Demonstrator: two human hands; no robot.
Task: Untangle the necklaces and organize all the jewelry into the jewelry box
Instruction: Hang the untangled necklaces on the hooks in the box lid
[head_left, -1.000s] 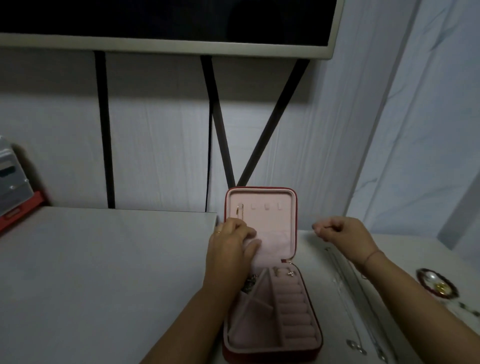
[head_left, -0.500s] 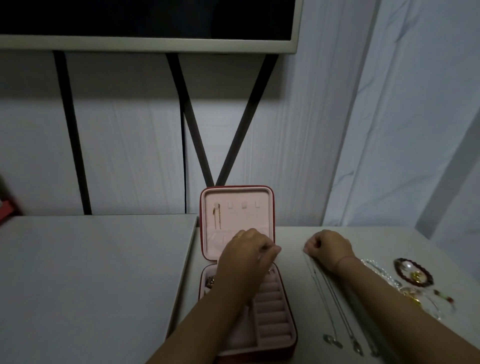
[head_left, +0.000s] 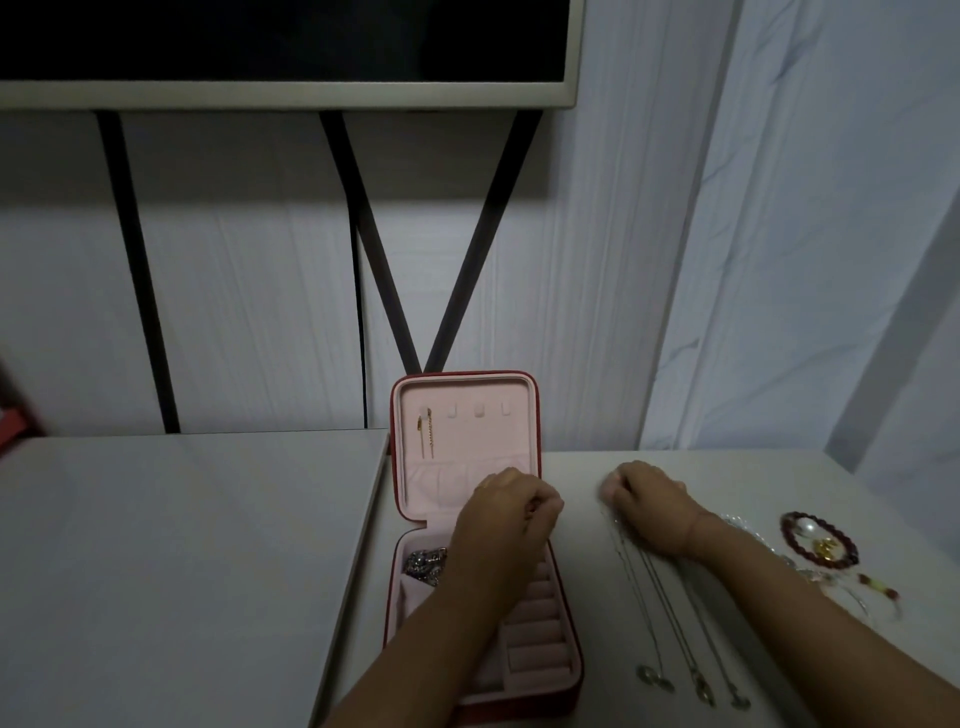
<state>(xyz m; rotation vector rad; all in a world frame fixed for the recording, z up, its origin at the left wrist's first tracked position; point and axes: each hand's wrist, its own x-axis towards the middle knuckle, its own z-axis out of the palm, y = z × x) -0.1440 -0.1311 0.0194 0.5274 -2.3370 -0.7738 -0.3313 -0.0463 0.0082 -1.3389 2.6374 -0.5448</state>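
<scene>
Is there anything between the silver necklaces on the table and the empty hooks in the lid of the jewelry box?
Nothing lies on the table between the silver necklaces and the jewelry box. Only the left hand hangs over the box, in front of the lid's pocket; the three empty hooks above it are free.

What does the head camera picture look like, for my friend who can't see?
An open red jewelry box with pink lining sits on a white table, the left hand curled over it. The right hand is curled at the top of thin necklaces laid beside it, a beaded bracelet further right.
</scene>
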